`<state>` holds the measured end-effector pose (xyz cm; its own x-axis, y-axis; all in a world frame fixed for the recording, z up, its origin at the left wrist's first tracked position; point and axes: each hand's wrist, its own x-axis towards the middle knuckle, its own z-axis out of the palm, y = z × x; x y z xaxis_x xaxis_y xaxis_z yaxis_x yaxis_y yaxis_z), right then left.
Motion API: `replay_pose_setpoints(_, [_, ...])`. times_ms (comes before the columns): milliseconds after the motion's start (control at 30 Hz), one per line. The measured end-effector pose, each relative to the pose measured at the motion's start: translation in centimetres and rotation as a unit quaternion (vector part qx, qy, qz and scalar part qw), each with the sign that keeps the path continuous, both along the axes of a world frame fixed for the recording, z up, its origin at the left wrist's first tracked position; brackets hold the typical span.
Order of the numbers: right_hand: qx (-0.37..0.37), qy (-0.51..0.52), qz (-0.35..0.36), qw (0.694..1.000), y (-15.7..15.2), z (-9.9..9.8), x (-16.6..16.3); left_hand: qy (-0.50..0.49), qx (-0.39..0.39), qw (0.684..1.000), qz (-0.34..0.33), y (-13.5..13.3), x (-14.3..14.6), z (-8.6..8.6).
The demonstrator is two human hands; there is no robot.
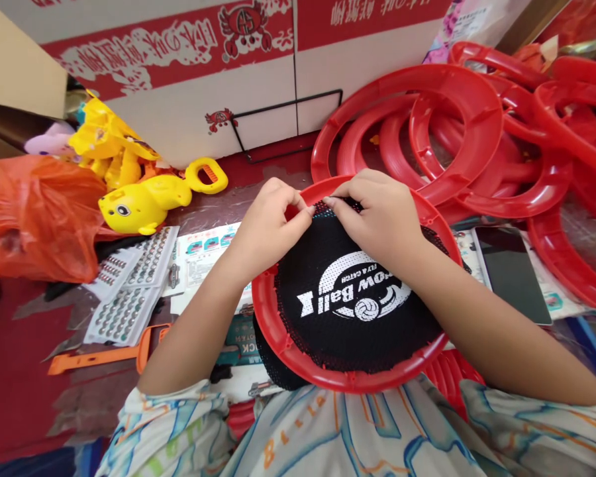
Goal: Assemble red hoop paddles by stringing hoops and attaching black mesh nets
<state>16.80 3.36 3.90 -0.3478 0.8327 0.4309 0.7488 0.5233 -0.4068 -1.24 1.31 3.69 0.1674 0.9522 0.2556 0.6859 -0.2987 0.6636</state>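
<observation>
A red plastic ring rests against the person's lap, with black mesh stretched across it. At its far rim both hands pinch the mesh edge: left hand, right hand, fingertips nearly meeting. Beyond lie button-cell cards, yellow toys and stacked red rings

Red table: battery cards, red rings.

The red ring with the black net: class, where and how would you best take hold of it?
Grip the red ring at its bare near rim, coming from the left side: both hands fill the far edge, and the net covers the middle.
</observation>
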Motion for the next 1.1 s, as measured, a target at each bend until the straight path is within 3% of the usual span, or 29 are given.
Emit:
replay_pose_setpoints(367, [-0.004,-0.052,-0.058,0.997,-0.1,-0.6,-0.7,0.052,0.002,0.998,0.041,0.0,0.6,-0.5])
replay_pose_setpoints(500, [-0.024,-0.042,-0.010,0.999,-0.5,-0.4,0.4,0.058,-0.033,0.997,0.038,0.1,0.2,-0.4])
replay_pose_setpoints(633, [-0.099,-0.004,0.030,0.995,-0.8,0.2,1.9,0.023,-0.053,0.998,-0.007,0.2,-0.4,-0.5])
replay_pose_setpoints(800, [-0.144,-0.025,-0.018,0.989,-0.7,0.6,2.3,0.046,-0.040,0.995,-0.078,0.4,-0.2,0.2])
replay_pose_setpoints(967, [-0.099,-0.061,-0.029,0.993,-0.3,0.4,2.0,0.098,-0.099,0.984,-0.110,1.9,0.1,1.3])
replay_pose_setpoints(1100, [-0.072,-0.064,-0.022,0.995,0.0,0.1,2.0,0.043,-0.094,0.988,-0.114,2.8,0.8,0.9])
